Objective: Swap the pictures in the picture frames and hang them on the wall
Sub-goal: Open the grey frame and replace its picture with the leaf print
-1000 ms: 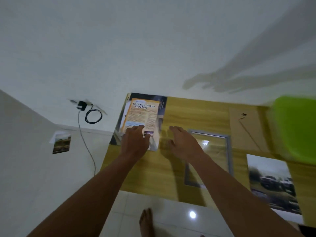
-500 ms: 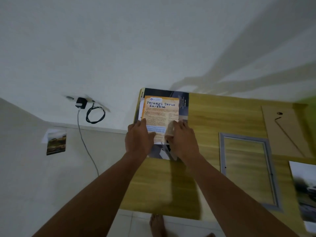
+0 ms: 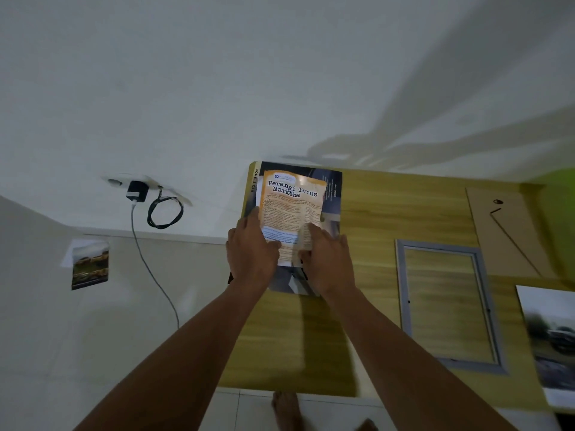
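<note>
An orange poster point(image 3: 292, 206) titled "Perangi Terus Narkoba" lies on a darker printed sheet point(image 3: 333, 194) at the far left of the wooden table point(image 3: 389, 213). My left hand point(image 3: 253, 250) presses flat on the poster's lower left. With its fingers, my right hand point(image 3: 326, 262) curls up the poster's lower right corner. An empty grey picture frame point(image 3: 448, 303) lies flat to the right. Its brown backing board point(image 3: 510, 231) lies beyond it. A car photo point(image 3: 553, 337) lies at the right edge.
A black charger with a coiled cable point(image 3: 155, 206) hangs from a wall socket on the left. A small photo point(image 3: 90, 265) is stuck on the lower wall. My bare foot point(image 3: 286, 409) shows on the tiled floor below the table edge.
My view has shifted left, so the frame and car photo slid right. My right hand came from the frame to the poster and lifted its lower right corner. The green object has left the view.
</note>
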Demonstrator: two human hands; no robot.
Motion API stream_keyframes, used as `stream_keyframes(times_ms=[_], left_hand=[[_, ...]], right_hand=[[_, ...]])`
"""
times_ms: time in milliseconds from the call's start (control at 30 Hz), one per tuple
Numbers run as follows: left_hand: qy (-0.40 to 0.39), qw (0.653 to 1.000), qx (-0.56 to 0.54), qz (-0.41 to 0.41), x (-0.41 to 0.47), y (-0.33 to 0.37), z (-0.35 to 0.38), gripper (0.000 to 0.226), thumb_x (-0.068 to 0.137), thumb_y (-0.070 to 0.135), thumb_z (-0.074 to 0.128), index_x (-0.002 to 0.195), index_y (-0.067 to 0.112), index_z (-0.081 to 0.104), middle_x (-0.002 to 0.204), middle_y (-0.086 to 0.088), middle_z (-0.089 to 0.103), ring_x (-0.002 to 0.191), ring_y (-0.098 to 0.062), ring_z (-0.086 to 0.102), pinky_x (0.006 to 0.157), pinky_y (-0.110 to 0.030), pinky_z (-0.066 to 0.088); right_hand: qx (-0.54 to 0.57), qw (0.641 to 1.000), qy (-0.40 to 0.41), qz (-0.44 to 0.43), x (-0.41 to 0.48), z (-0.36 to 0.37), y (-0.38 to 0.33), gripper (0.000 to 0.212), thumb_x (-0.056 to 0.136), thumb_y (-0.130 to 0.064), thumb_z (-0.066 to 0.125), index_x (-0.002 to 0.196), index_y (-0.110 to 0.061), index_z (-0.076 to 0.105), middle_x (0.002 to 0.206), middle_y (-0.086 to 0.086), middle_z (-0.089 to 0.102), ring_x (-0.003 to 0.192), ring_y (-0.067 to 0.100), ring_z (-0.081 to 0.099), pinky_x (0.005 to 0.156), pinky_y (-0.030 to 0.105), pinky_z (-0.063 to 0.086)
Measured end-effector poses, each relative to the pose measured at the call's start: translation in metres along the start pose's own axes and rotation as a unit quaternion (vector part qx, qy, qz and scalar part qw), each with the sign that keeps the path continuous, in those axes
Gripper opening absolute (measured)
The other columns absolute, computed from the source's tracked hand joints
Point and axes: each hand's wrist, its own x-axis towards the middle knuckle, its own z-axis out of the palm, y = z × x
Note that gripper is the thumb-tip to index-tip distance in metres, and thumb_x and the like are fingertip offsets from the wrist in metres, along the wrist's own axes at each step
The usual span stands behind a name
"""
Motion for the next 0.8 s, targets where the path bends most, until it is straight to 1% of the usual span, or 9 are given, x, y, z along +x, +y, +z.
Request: stream_keyframes(times_ms=[133,233,300,367,400,467,600,667,800], left_hand=[[-0.006,1.0,0.013,-0.014,0.004,0.0,-0.005,0.066,0.072,0.023,0.083,0.128,0.024,0.05,0.114,-0.003,0.063,0.102,-0.024,0.062,0.085,-0.039,0.055],[0.005,1.0,0.011,-0.016,0.005,0.0,-0.008,0.054,0.076,0.018,0.077,0.126,0.022,0.055,0.108,-0.002,0.071,0.099,-0.027,0.066,0.085,-0.041,0.055],[0.0,0.999,-0.04,-0.021,0.004,0.005,-0.012,0.039,0.085,0.013,0.067,0.124,0.014,0.061,0.109,-0.006,0.071,0.095,-0.026,0.067,0.072,-0.025,0.055],[-0.01,0.997,-0.076,-0.013,0.004,0.01,-0.016,0.023,0.091,0.012,0.059,0.113,0.011,0.066,0.109,-0.007,0.07,0.087,-0.019,0.066,0.057,-0.005,0.042],[-0.016,0.996,-0.089,-0.005,0.005,0.012,-0.017,0.019,0.093,0.014,0.057,0.109,0.011,0.067,0.108,-0.007,0.07,0.083,-0.016,0.063,0.051,-0.003,0.039],[-0.027,0.993,-0.115,0.007,0.007,0.015,-0.019,0.017,0.096,0.017,0.054,0.107,0.012,0.066,0.106,-0.005,0.07,0.08,-0.013,0.063,0.048,-0.002,0.041],[-0.057,0.984,-0.167,0.004,0.007,0.027,-0.022,0.022,0.097,0.018,0.055,0.116,0.013,0.065,0.109,0.0,0.068,0.089,-0.014,0.063,0.062,-0.005,0.045],[-0.086,0.972,-0.219,-0.002,0.006,0.035,-0.024,0.022,0.096,0.018,0.057,0.116,0.014,0.066,0.108,0.0,0.07,0.092,-0.017,0.067,0.073,-0.021,0.054],[-0.169,0.93,-0.326,-0.025,-0.001,0.046,-0.03,0.022,0.093,0.007,0.058,0.101,0.024,0.07,0.09,0.005,0.074,0.081,-0.013,0.07,0.071,-0.029,0.054]], right_hand=[[0.042,0.999,-0.016,0.02,-0.001,-0.003,-0.001,0.052,0.09,-0.008,0.059,0.14,-0.013,0.045,0.129,0.008,0.061,0.112,0.029,0.055,0.102,0.045,0.039],[0.089,0.996,-0.005,0.03,-0.002,-0.001,0.0,0.047,0.087,-0.004,0.057,0.133,-0.015,0.051,0.117,0.008,0.066,0.1,0.028,0.062,0.086,0.041,0.052],[0.101,0.994,0.004,0.029,-0.002,0.001,0.001,0.033,0.087,-0.008,0.059,0.119,-0.014,0.057,0.11,0.006,0.066,0.094,0.026,0.063,0.076,0.038,0.055],[0.095,0.995,0.012,0.008,0.0,0.001,0.003,0.016,0.087,-0.015,0.059,0.103,-0.015,0.058,0.101,0.005,0.066,0.088,0.024,0.061,0.07,0.039,0.054],[0.105,0.994,0.017,0.001,0.001,0.0,0.003,0.013,0.09,-0.021,0.055,0.1,-0.014,0.057,0.097,0.004,0.065,0.086,0.024,0.061,0.067,0.039,0.052],[0.156,0.987,0.023,0.008,0.004,-0.003,0.001,0.031,0.095,-0.038,0.039,0.098,-0.014,0.057,0.092,0.003,0.063,0.083,0.022,0.06,0.062,0.036,0.05],[0.254,0.966,0.031,0.033,0.007,-0.02,-0.006,0.04,0.101,-0.048,0.035,0.108,-0.018,0.062,0.103,0.0,0.065,0.093,0.017,0.06,0.07,0.032,0.052],[0.327,0.943,0.016,0.057,0.009,-0.035,-0.011,0.037,0.103,-0.045,0.038,0.112,-0.02,0.064,0.103,-0.005,0.063,0.091,0.009,0.06,0.071,0.026,0.052],[0.43,0.894,-0.032,0.12,0.015,-0.053,-0.011,0.045,0.097,-0.057,0.043,0.119,-0.024,0.065,0.101,-0.017,0.06,0.09,-0.001,0.059,0.068,0.02,0.047]])
